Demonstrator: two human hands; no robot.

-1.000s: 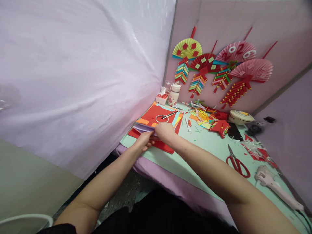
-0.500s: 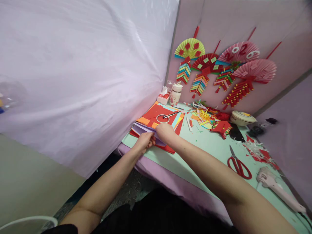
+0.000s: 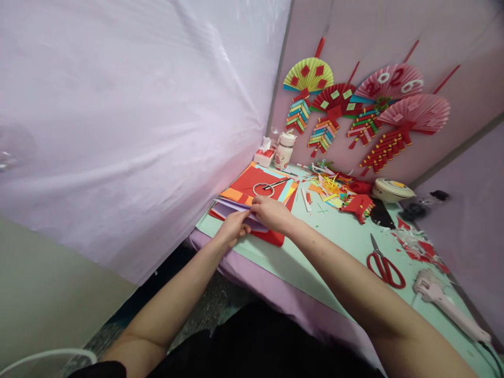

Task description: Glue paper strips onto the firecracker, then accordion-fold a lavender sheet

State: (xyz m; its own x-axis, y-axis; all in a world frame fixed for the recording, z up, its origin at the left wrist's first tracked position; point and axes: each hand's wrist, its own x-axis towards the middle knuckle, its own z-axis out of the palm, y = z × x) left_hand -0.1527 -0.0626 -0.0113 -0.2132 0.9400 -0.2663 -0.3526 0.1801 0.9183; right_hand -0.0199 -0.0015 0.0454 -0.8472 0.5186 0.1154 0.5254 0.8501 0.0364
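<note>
A stack of coloured paper (image 3: 248,182), with red and orange sheets on top, lies at the left end of the table. Purple sheets (image 3: 228,209) stick out from its front edge. My left hand (image 3: 235,229) is closed on the edge of the purple paper, its fingers curled. Just to the right, my right hand (image 3: 270,212) pinches the same purple paper near the stack's front edge. A white ring (image 3: 263,189) and a black pen (image 3: 277,184) lie on the red sheet. Red sheets (image 3: 274,238) show below both hands.
Red-handled scissors (image 3: 386,269) and a pink glue gun (image 3: 451,307) lie at the right. Paper scraps (image 3: 331,188) are heaped at the back, near a lidded bowl (image 3: 391,190). A bottle (image 3: 284,150) and tissue box (image 3: 264,156) stand behind the stack. Paper fans (image 3: 308,75) hang on the wall.
My right hand has turned slightly, and more of its fingers show at the paper's edge. My left hand has hardly moved.
</note>
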